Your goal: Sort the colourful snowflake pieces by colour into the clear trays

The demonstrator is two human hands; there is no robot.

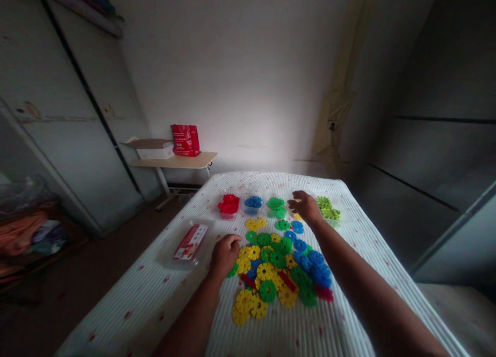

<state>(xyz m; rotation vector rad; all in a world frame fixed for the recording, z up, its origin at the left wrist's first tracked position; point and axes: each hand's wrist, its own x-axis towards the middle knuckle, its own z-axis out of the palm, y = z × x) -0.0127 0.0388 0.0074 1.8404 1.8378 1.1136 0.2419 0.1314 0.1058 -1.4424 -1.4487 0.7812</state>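
Observation:
My right hand (306,207), its fingers apart, is above a clear tub with yellow pieces (297,216), largely covering it. My left hand (225,255) is closed at the left edge of a loose pile of notched plastic discs (277,259); whatever its fingers hold, if anything, is hidden. The pile mixes yellow, green and blue discs with a few red pieces. Beyond it, clear tubs stand in a row: red pieces (229,204), blue discs (253,202), green discs (276,204) and, to the right of my right hand, lime-green pieces (328,208).
A clear plastic container with a red and white label (191,242) lies left of my left hand. The table has a white striped cloth (155,300). Behind at the left, a side table (194,161) bears a white box (155,149) and a red bag (185,140).

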